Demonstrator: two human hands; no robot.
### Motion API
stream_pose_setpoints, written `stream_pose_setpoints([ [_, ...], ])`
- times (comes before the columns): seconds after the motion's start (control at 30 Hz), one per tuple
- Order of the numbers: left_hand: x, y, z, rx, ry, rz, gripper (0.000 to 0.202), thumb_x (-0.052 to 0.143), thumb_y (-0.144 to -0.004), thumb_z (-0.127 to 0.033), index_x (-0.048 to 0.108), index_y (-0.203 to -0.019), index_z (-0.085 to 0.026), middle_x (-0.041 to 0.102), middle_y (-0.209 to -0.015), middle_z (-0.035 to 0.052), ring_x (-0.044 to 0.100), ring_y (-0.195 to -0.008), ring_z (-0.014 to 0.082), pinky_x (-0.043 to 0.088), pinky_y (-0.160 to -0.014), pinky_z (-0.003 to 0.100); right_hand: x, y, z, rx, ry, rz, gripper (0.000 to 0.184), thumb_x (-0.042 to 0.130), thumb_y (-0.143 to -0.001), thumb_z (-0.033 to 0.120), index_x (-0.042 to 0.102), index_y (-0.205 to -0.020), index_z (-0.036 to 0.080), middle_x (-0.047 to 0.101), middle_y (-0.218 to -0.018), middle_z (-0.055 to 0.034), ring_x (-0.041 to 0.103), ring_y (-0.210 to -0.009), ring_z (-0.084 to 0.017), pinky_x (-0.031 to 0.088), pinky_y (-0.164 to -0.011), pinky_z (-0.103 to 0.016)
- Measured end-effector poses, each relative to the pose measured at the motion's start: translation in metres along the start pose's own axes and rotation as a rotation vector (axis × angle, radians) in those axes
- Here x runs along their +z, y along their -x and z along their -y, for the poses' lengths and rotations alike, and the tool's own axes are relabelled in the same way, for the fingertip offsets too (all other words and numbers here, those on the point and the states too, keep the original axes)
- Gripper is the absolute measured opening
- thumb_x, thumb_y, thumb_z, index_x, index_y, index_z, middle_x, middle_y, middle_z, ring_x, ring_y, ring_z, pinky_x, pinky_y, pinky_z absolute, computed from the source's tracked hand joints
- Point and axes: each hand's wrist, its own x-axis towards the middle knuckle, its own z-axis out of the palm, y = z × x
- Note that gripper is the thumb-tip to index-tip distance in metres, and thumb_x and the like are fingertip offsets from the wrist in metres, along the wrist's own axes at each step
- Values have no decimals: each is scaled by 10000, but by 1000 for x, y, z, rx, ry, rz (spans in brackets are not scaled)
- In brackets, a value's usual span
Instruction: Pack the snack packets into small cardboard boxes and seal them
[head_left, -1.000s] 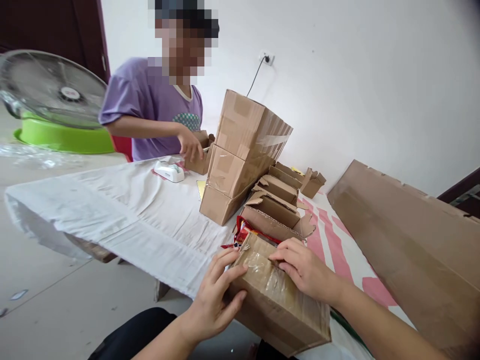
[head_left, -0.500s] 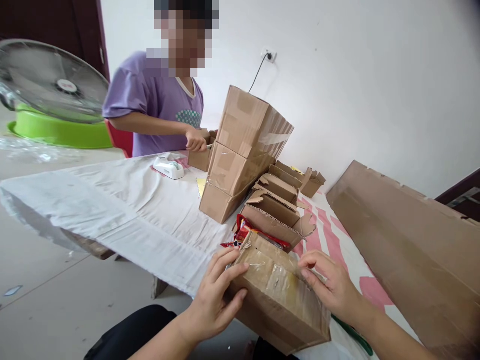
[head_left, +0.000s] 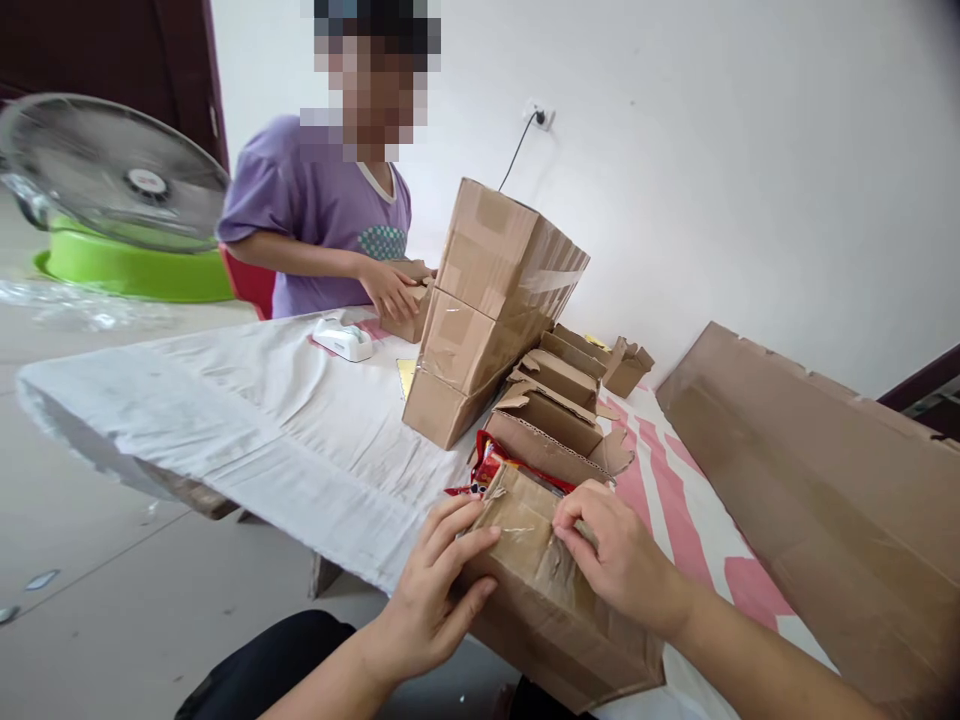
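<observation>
A small taped cardboard box (head_left: 547, 610) rests at the near table edge. My left hand (head_left: 435, 590) grips its left side, fingers curled over the top corner. My right hand (head_left: 619, 555) lies on the top of the box with the fingers bent and pressing on the clear tape. A red snack packet (head_left: 491, 462) pokes out just behind the box.
Three stacked taped boxes (head_left: 487, 310) stand mid-table, with several open small boxes (head_left: 559, 410) behind mine. A large flat cardboard sheet (head_left: 817, 500) leans at the right. A person in a purple shirt (head_left: 322, 210) handles a box at the far end, near a white tape dispenser (head_left: 343, 338). A fan (head_left: 112, 175) stands at the left.
My right hand slid from the box's right end back to the middle of its top and bent its fingers onto the tape. My left hand kept its grip.
</observation>
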Motion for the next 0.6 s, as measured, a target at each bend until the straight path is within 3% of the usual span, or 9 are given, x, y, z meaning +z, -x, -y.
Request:
stream_pose_setpoints([
  [0.13,-1,-1,0,-2,8,1,460,523,-864,-73,470,-1302,-202,436,-1347,131,345,-1326,297,362,-1073,468,0,6,-3,-67,-11,3,194,402,-894,45,394,-845,233,558,-829,-21,509,-775,-163,454,-683,-311],
  [0.4,2,-1,-1,-12,12,-6,467,504,-866,-58,454,-1311,-190,409,-1366,139,334,-1333,292,345,-1082,464,-1,7,-5,26,-4,3,182,495,-900,84,453,-1001,230,603,-969,-38,558,-895,-174,474,-779,-335],
  [0.6,3,0,0,-8,7,-6,465,508,-866,-70,450,-1311,-191,407,-1373,145,337,-1331,303,353,-1075,486,5,1,-3,-62,40,-8,166,427,-907,68,414,-873,230,562,-816,-16,506,-767,-168,442,-679,-316],
])
